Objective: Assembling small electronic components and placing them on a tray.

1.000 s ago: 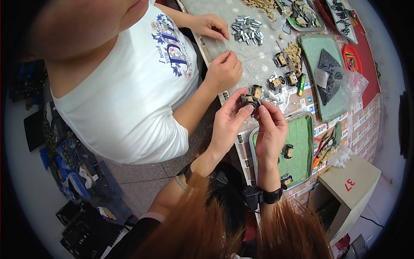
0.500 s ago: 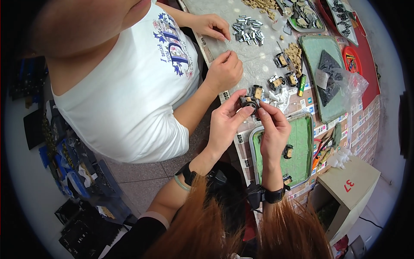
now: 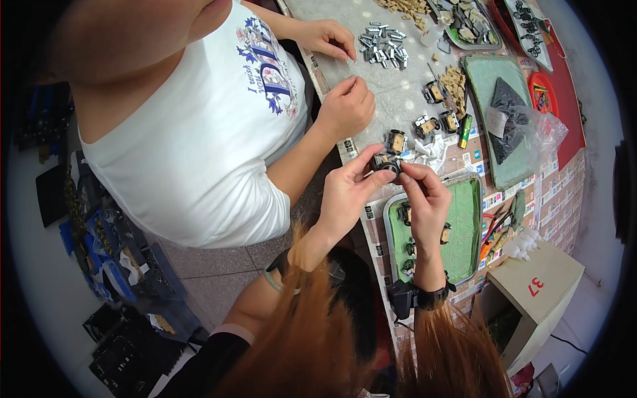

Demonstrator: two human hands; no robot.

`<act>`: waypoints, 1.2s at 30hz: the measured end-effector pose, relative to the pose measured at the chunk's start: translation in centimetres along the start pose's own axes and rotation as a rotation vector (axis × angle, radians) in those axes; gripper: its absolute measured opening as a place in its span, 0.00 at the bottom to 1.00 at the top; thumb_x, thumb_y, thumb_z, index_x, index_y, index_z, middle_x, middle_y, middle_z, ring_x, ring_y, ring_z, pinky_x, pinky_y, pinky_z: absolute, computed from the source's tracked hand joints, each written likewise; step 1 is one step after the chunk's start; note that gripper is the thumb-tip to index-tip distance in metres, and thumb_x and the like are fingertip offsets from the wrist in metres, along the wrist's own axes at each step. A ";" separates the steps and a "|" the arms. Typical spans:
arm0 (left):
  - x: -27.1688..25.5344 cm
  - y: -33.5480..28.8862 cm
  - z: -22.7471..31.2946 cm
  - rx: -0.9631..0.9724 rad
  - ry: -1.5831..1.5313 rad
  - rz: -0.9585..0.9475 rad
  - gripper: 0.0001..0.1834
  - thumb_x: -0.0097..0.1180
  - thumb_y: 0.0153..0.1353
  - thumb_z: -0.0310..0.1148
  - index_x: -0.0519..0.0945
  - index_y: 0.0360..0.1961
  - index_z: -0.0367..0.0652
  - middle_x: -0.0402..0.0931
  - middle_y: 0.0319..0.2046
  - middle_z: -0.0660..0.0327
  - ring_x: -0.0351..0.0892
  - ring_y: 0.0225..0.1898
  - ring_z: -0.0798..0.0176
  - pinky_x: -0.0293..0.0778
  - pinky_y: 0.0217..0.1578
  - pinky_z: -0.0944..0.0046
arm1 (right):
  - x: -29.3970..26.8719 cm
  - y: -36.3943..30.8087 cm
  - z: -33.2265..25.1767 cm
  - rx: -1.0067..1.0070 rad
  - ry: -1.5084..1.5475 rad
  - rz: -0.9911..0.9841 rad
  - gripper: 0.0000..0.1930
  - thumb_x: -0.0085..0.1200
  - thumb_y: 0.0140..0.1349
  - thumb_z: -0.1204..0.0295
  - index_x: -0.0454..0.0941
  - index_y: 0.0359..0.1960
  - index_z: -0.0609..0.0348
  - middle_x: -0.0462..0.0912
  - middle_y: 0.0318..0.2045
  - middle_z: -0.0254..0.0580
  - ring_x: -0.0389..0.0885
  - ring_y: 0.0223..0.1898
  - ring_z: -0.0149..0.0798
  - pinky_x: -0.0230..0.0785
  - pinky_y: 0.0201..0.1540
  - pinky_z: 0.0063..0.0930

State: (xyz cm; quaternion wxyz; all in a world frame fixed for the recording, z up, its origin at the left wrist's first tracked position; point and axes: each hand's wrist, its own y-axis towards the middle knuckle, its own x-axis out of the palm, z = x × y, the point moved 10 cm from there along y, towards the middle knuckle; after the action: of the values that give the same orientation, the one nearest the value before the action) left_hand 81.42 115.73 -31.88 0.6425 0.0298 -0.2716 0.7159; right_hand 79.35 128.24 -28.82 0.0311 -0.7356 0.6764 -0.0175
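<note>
Between the fingertips of both hands is a small toy car [image 3: 385,163], black with a tan block and dark wheels. My left hand [image 3: 346,196] is closed on its left side, thumb along the near side. My right hand [image 3: 428,192] pinches its right side with thumb and forefinger. Fingers cover part of the toy. Below my right forearm lies a green tray [image 3: 467,229] holding several similar toy cars. Just beyond my fingers stands another toy car [image 3: 397,141], with more of them [image 3: 425,126] farther up the table beside crumpled white tissue [image 3: 434,154].
A co-worker in a white shirt [image 3: 199,146] sits at the left, both hands [image 3: 346,106] by the table edge. Silver parts [image 3: 383,45] and tan blocks [image 3: 452,89] lie in piles. A second tray [image 3: 504,176] bears a bag of black parts. Pliers [image 3: 494,229] and a cabinet [image 3: 544,278] stand right.
My right hand and forearm have shifted slightly to the right, uncovering toy cars along the tray's left side. The held toy car has turned a little; both hands keep hold of it.
</note>
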 end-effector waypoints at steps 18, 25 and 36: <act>1.7 3.1 -4.7 -0.232 -0.720 -0.318 0.25 0.40 0.61 0.39 0.53 0.58 0.44 0.65 0.49 0.59 0.68 0.48 0.61 0.63 0.51 0.59 | -1.4 -0.5 2.4 0.040 0.121 0.273 0.14 0.47 0.55 0.78 0.69 0.45 0.66 0.72 0.38 0.39 0.70 0.40 0.29 0.62 0.42 0.20; 3.2 2.9 -5.4 -0.300 -0.776 -0.418 0.23 0.34 0.63 0.44 0.57 0.56 0.45 0.64 0.50 0.56 0.67 0.49 0.58 0.62 0.52 0.59 | -1.1 0.4 3.0 -0.036 -0.223 0.105 0.24 0.55 0.45 0.77 0.67 0.48 0.61 0.71 0.38 0.38 0.69 0.37 0.30 0.62 0.39 0.22; 2.7 3.0 -6.3 -0.348 -0.773 -0.459 0.24 0.30 0.63 0.47 0.60 0.54 0.44 0.68 0.45 0.56 0.68 0.48 0.56 0.63 0.51 0.58 | -0.4 0.8 4.5 -0.032 -0.109 0.126 0.21 0.56 0.45 0.78 0.70 0.44 0.63 0.73 0.40 0.40 0.71 0.37 0.30 0.64 0.37 0.21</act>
State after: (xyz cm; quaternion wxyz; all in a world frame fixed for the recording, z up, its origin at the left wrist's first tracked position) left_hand 80.10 120.80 -37.21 0.6314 0.2450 -0.5929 0.4357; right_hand 78.87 128.71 -33.33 0.0574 -0.6918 0.7189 0.0353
